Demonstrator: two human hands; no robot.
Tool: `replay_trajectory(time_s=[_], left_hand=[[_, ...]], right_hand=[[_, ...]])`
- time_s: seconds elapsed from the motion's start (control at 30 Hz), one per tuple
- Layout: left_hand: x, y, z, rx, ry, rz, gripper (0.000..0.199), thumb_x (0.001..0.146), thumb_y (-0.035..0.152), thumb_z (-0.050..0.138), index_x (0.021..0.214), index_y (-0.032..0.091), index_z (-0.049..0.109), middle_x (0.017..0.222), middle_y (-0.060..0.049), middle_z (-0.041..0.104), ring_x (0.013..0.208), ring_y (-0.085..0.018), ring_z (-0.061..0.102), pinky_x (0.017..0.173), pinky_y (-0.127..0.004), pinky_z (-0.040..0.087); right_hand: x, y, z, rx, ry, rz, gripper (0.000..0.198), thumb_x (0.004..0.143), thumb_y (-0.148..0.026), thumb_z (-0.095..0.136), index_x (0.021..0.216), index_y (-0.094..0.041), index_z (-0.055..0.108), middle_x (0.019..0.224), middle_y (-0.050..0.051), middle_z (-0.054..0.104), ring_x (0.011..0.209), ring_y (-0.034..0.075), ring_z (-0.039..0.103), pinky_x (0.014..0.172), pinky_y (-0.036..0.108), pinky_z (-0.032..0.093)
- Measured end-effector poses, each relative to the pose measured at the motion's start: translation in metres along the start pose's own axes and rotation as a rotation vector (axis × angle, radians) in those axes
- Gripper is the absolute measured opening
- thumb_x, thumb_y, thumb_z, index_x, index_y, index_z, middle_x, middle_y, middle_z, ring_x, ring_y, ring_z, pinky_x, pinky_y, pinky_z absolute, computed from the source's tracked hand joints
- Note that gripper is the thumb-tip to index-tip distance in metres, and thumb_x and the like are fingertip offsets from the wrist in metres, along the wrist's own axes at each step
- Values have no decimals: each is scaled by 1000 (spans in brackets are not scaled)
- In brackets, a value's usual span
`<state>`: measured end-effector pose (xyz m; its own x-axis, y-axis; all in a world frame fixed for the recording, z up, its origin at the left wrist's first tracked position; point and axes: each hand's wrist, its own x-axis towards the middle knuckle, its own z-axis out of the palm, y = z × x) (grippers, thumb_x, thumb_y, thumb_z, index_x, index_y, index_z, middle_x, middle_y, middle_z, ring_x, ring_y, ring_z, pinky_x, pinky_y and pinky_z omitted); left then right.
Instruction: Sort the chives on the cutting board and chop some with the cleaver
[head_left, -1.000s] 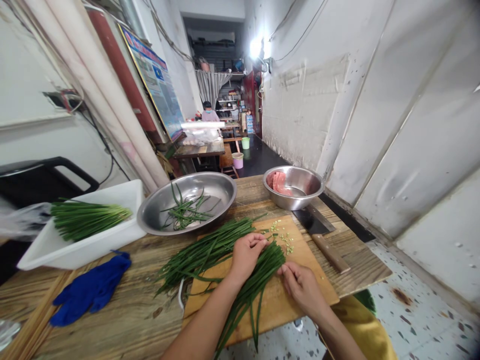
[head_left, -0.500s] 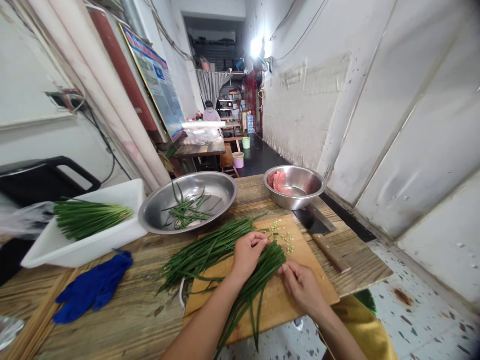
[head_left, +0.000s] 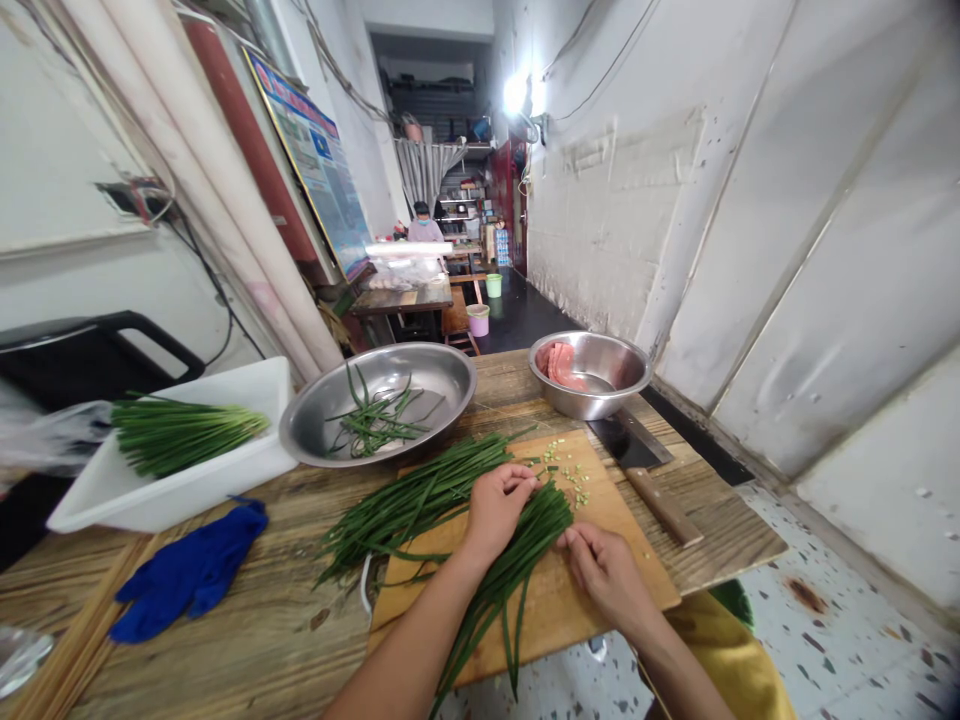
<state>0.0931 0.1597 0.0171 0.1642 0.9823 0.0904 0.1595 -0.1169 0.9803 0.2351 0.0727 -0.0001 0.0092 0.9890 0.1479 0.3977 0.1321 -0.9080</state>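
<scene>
A bundle of green garlic chives [head_left: 529,545] lies slanting over the wooden cutting board [head_left: 622,550], its long leaves hanging past the near edge. My left hand [head_left: 499,510] is closed at the bundle's upper left side, thumb and fingers pinched on the chives. At the right side of the cut end, my right hand [head_left: 600,570] has its fingertips pinched together on the chives; exactly which stems it grips is hidden. A second pile of chives [head_left: 420,490] lies to the left, partly on the board. Small pale cut bits [head_left: 574,475] are scattered beyond the bundle.
A cleaver [head_left: 652,490] lies right of the board, beside a steel bowl [head_left: 592,400] with pink folded cloth-like pieces. A wide steel basin [head_left: 300,425] holds loose chives. Left are a white tub [head_left: 202,500] of chives, a blue glove [head_left: 191,575] and wooden sticks [head_left: 94,640]. A person [head_left: 425,228] sits far back.
Both hands and the chives stay nearly in place. The whole view has shifted very slightly.
</scene>
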Motion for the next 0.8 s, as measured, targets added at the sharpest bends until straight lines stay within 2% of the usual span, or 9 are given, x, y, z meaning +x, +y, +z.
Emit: replay_trajectory(time_s=[0.37,0.63,0.8], left_hand=[[0,-1,0,19,-8,31,11,72,23,58,76,15,65,74,-4,70,70,-16,66,70,-26,50],[-4,9,-11,96,-182,110,17,74,26,57,81,16,69,80,-4,71,73,-16,64,70,-24,48],[-2,4,-9,106,-86,88,21,77,29,54,84,16,68,81,-5,71,74,-17,64,70,-26,49]], right_hand=[[0,1,0,6,-1,-12,36,91,-41,36,71,-17,54,44,-5,39,41,10,38,40,19,31],[-1,-2,0,8,-2,-4,39,91,-45,32,71,-18,51,44,-5,39,41,11,39,42,21,34],[-1,-1,0,9,-7,2,38,91,-45,33,72,-18,52,45,-5,39,41,11,40,42,21,33]])
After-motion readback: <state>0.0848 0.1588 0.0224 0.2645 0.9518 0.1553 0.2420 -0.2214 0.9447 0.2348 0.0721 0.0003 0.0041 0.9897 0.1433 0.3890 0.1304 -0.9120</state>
